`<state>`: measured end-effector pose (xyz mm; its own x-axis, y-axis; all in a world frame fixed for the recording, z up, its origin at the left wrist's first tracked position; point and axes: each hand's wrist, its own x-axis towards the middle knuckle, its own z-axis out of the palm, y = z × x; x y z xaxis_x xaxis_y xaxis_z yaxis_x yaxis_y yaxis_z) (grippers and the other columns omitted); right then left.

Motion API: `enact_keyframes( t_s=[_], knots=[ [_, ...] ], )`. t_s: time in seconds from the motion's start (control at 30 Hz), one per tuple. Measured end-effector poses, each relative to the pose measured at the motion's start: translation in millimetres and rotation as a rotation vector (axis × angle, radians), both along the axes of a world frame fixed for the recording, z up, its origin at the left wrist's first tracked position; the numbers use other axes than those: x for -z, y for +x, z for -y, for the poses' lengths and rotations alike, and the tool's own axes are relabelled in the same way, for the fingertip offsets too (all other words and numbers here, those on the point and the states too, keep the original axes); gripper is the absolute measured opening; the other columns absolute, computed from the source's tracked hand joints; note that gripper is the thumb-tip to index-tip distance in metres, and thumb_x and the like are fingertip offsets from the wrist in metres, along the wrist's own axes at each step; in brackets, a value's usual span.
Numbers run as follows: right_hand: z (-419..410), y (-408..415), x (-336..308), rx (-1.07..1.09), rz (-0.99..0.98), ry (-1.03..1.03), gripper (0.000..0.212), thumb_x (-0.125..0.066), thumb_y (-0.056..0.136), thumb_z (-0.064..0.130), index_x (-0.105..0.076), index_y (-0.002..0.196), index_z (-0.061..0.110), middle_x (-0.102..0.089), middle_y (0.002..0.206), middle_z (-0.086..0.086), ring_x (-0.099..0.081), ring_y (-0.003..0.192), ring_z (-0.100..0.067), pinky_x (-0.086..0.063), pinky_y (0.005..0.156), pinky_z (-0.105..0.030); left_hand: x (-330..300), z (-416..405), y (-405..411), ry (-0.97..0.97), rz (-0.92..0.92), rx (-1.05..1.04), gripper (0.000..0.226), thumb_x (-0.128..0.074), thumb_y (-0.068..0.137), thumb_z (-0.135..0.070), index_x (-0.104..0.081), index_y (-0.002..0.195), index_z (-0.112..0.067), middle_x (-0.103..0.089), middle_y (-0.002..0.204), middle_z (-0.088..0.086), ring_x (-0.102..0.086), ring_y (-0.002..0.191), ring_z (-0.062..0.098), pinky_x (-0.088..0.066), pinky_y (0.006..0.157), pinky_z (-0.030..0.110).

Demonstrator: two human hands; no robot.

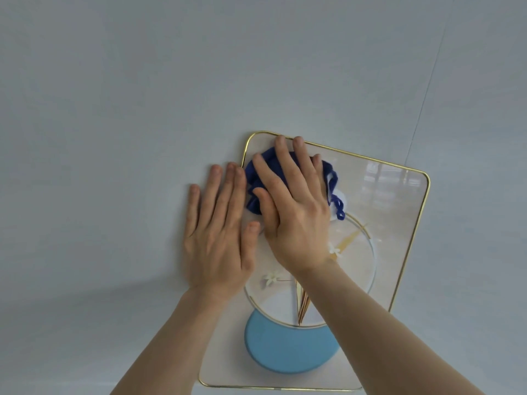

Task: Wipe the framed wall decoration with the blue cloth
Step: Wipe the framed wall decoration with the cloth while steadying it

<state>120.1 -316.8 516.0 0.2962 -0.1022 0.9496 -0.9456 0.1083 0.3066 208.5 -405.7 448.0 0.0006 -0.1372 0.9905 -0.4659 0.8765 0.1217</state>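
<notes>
pressed flat with fingers spread, the right hand (293, 212) pins the bunched blue cloth (258, 192) against the upper left corner of the framed wall decoration (393, 212); its grip is an open palm bearing down on the cloth, not a closed fist. folds of cloth show past the fingers on both sides, with a looped edge trailing at the right. the left hand (216, 232) lies flat and open, holding nothing, on the pale grey wall (114, 109) just beside the frame's left edge, thumb reaching onto the picture. the decoration has a thin gold rim, a cream ground, a gold-lined circle, small white flowers and a light blue disc (285, 352) low down. both bare forearms rise from below.
</notes>
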Motion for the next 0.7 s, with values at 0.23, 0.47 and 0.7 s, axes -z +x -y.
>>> enact_keyframes(
  t_s=[0.23, 0.47, 0.7],
  knots=[
    [0, -4, 2, 0.025, -0.031, -0.026, 0.032, -0.056, 0.108, 0.027, -0.071, 0.133, 0.015, -0.06, 0.15, -0.016, -0.045, 0.149, -0.04, -0.035, 0.123, -0.059, 0, 0, 1, 0.0, 0.003, -0.005, 0.067, -0.008, 0.109, -0.043, -0.027, 0.163, -0.008, -0.024, 0.173, 0.003, -0.017, 0.163, 0.02, -0.009, 0.134, 0.044],
    [-4, -14, 5, 0.013, -0.089, 0.009, 0.028, -0.063, 0.105, 0.021, -0.074, 0.129, 0.013, -0.064, 0.146, -0.015, -0.048, 0.147, -0.04, -0.036, 0.123, -0.059, 0, 2, 1, -0.001, 0.014, -0.016, 0.068, -0.007, 0.109, -0.045, -0.025, 0.164, -0.01, -0.022, 0.174, 0.002, -0.014, 0.163, 0.018, -0.009, 0.133, 0.045],
    [-8, -21, 13, 0.011, -0.109, 0.063, 0.028, -0.065, 0.104, 0.021, -0.073, 0.13, 0.013, -0.064, 0.147, -0.013, -0.046, 0.149, -0.039, -0.035, 0.124, -0.059, 0, 1, 2, 0.009, 0.024, -0.017, 0.069, -0.008, 0.108, -0.047, -0.024, 0.165, -0.011, -0.024, 0.173, 0.003, -0.015, 0.163, 0.019, -0.008, 0.133, 0.044]
  ],
)
